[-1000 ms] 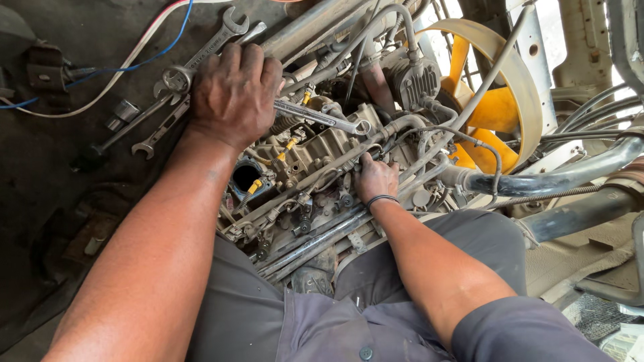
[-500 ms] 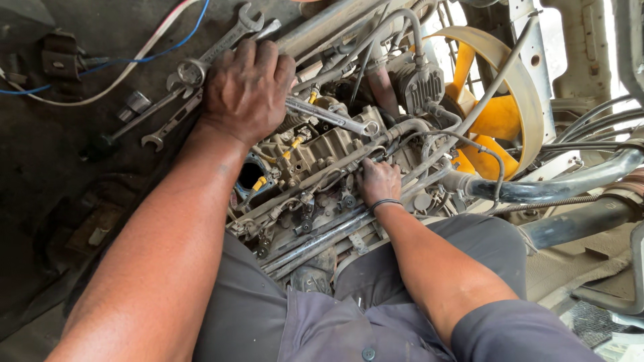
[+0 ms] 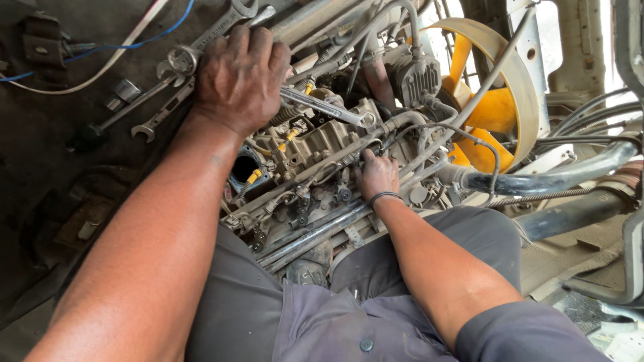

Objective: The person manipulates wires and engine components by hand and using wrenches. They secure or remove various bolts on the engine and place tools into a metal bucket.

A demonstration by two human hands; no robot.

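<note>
Engine (image 3: 315, 154) parts fill the middle of the scene, a greasy block crossed by metal pipes and hoses, lying just beyond the person's knees in grey trousers (image 3: 429, 255). Left hand (image 3: 241, 77) rests palm down at the far left edge of the block, fingers curled over a shiny spanner (image 3: 329, 108) whose free end points right across the top of the engine; the fingers look closed around its handle, though the palm hides the grip itself. Right hand (image 3: 377, 175) sits nearer, low on the right side of the block, fingertips pressed in among the thin pipes (image 3: 315, 171); whether they pinch anything I cannot tell, since the fingers are buried between the parts. A dark band circles that wrist.

Left of the left hand, several loose spanners (image 3: 168, 100) lie on the dark floor, one ring end just beside the knuckles, with small sockets (image 3: 124, 90) close by. A white cable and a blue wire (image 3: 121, 48) curve across the far left corner. On the far right stands a yellow fan (image 3: 493, 110) inside its round pale shroud, and a thick black hose (image 3: 550, 177) runs rightward from the engine, near the right knee.
</note>
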